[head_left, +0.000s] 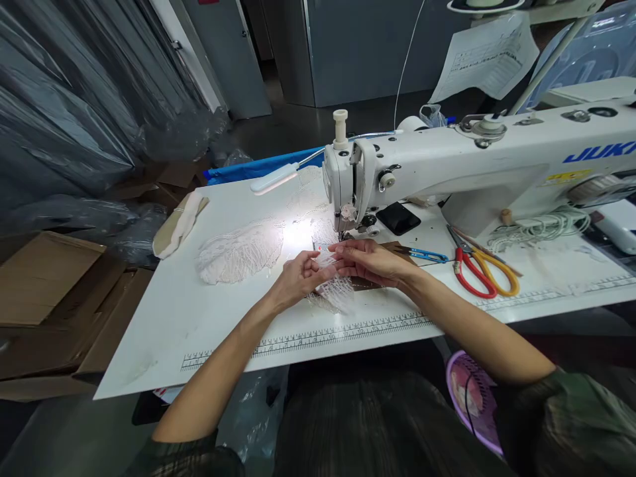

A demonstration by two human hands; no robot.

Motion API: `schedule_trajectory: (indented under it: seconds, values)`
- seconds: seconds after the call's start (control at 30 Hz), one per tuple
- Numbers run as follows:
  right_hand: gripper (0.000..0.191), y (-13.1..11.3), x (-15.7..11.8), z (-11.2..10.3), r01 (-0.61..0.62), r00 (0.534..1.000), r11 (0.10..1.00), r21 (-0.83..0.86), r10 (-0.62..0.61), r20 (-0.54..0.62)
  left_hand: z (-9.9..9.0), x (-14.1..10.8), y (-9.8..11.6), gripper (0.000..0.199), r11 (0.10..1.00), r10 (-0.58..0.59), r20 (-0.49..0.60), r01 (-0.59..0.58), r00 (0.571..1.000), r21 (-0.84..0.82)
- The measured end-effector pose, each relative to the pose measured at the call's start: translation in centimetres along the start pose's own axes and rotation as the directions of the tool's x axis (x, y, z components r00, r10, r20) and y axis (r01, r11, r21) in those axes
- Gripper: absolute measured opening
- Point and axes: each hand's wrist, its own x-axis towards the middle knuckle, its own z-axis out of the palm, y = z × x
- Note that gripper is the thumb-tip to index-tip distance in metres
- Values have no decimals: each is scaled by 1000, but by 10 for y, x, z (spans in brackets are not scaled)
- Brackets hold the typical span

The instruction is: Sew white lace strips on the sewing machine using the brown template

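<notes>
Both hands meet just in front of the needle area of a white sewing machine (340, 185). My left hand (301, 277) pinches the left side of a piece of white lace fabric (336, 293), whose lower end hangs onto the table. On its right side, my right hand (370, 260) has thumb and fingers closed on the same lace, fingertips close to those of the left. More white lace (241, 253) lies in a heap on the table to the left. A lit lamp (275, 179) shines on the spot behind my hands.
Red-and-yellow-handled scissors (479, 268), blue snips (422, 254) and a black flat object (398, 218) lie on the right. A ruler strip (332, 336) runs along the table's front edge. Cardboard boxes (50, 278) stand at left, a purple basket (474, 397) below.
</notes>
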Motion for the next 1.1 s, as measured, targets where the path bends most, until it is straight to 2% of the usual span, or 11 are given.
schedule_trajectory:
  seconds: [0.07,0.1,0.13,0.2,0.33,0.43,0.6,0.77,0.87,1.0,1.1]
  values:
    - [20,-1,-2,-4,43,997,957,-287,-61,-56,0,0,-2,69,998,-15,-73,19,997,52]
    - [18,-1,-4,-8,65,989,885,-461,-118,-88,0,0,-3,66,997,-16,-93,22,996,67]
    - [17,-2,-6,-12,86,978,783,-616,-184,-98,0,0,-3,62,997,-12,-108,21,994,77]
    - [19,-1,-11,-19,153,953,561,-814,-302,-29,-1,1,-4,58,995,4,-134,9,991,96]
    - [30,8,-16,-22,325,891,221,-919,-398,220,1,1,-1,61,984,-9,-166,38,986,172]
    - [35,17,-13,-24,301,883,56,-952,-392,256,1,-1,2,64,971,-22,-166,61,986,232]
    - [37,25,-11,-30,287,889,65,-956,-391,240,-1,-2,2,61,961,-25,-110,54,994,270]
    - [37,26,-14,-28,257,897,47,-965,-384,220,-1,-2,0,61,944,-6,-119,45,993,327]
    - [39,28,-17,-27,267,894,54,-962,-387,227,-2,-1,-1,64,950,-23,-124,61,992,306]
    - [40,32,-21,-28,317,874,109,-942,-419,245,-3,0,-1,64,958,-54,-135,89,989,272]
    - [38,33,-22,-27,321,869,106,-941,-428,248,-3,2,-2,63,959,-66,-130,99,989,267]
